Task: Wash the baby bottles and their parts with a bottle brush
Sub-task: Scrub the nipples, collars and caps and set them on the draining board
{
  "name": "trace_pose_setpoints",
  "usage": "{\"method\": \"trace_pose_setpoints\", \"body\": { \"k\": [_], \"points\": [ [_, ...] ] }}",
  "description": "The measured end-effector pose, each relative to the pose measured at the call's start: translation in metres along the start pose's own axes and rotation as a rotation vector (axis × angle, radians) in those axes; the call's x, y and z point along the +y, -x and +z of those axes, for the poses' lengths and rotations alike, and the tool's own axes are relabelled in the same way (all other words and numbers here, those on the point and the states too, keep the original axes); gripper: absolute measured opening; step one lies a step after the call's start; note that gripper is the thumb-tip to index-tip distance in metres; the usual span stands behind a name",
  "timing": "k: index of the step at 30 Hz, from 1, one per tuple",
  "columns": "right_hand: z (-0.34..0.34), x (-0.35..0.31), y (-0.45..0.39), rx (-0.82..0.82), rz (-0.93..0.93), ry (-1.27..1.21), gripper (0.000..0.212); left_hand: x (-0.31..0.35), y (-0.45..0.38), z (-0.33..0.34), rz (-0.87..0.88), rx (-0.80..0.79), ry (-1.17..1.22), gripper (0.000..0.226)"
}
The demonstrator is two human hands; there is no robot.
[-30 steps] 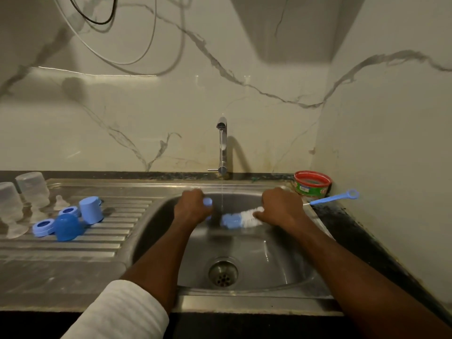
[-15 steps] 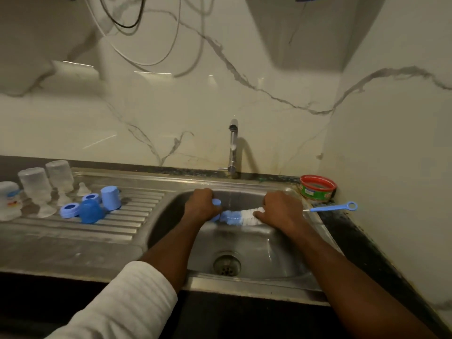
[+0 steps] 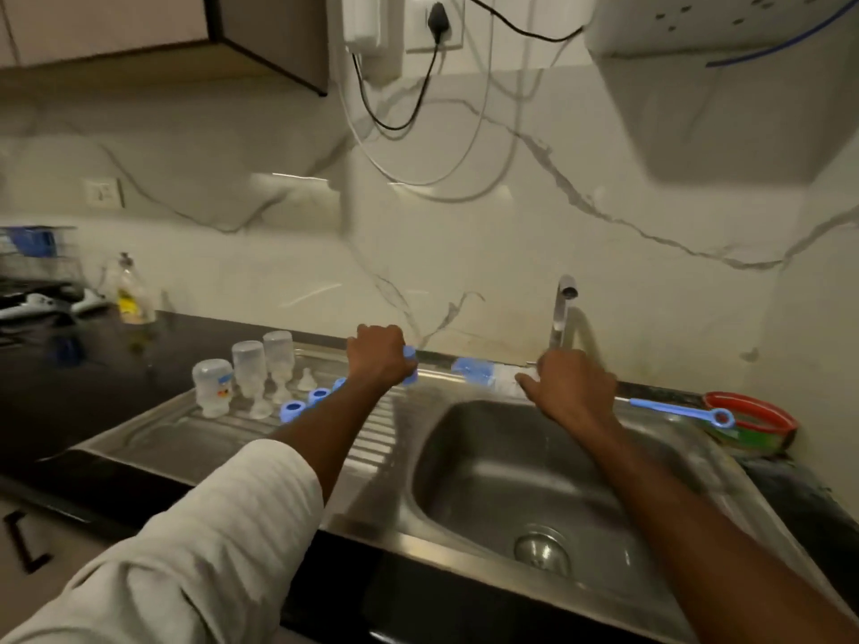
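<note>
Left hand [image 3: 379,357] is curled round a small blue cap [image 3: 409,364], up over the draining board [image 3: 195,434]. Right hand [image 3: 574,388] grips the bottle brush [image 3: 483,374] by its bristle end, blue handle trailing right over the sink [image 3: 534,481] rim toward a red tub [image 3: 753,425]. Three clear bottles [image 3: 246,371] stand upside down on the board, blue rings [image 3: 304,404] and a teat [image 3: 305,379] just beside them. Tap [image 3: 562,309] stands behind the sink.

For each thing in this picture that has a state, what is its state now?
Left hand: grips a blue cap.
Right hand: holds the bottle brush.
Tap: no running water visible.
Three bottles: on the drainboard.
Sink basin: holds no parts.
</note>
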State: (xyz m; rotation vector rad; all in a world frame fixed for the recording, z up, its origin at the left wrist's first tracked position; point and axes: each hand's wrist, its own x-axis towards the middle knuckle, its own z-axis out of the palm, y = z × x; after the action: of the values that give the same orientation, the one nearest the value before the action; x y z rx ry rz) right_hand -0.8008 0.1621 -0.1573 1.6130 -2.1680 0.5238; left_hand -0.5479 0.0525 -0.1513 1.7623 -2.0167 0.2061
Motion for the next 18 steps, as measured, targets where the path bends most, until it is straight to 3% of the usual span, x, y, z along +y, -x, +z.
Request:
{"method": "trace_pose_setpoints", "body": {
  "k": [6, 13, 18],
  "points": [
    [0.007, -0.072, -0.001, -0.047, -0.094, -0.091, 0.047, -0.034, -0.009, 0.014, -0.038, -0.069, -0.054, 0.041],
    [0.026, -0.071, 0.011, -0.069, -0.152, -0.092, 0.045, -0.046, -0.011, 0.032, -0.033, -0.134, -0.088, 0.031],
    [0.034, -0.058, 0.019, -0.106, -0.130, -0.123, 0.043, -0.050, -0.012, 0.036, -0.026, -0.149, -0.126, 0.041]
  ]
}}
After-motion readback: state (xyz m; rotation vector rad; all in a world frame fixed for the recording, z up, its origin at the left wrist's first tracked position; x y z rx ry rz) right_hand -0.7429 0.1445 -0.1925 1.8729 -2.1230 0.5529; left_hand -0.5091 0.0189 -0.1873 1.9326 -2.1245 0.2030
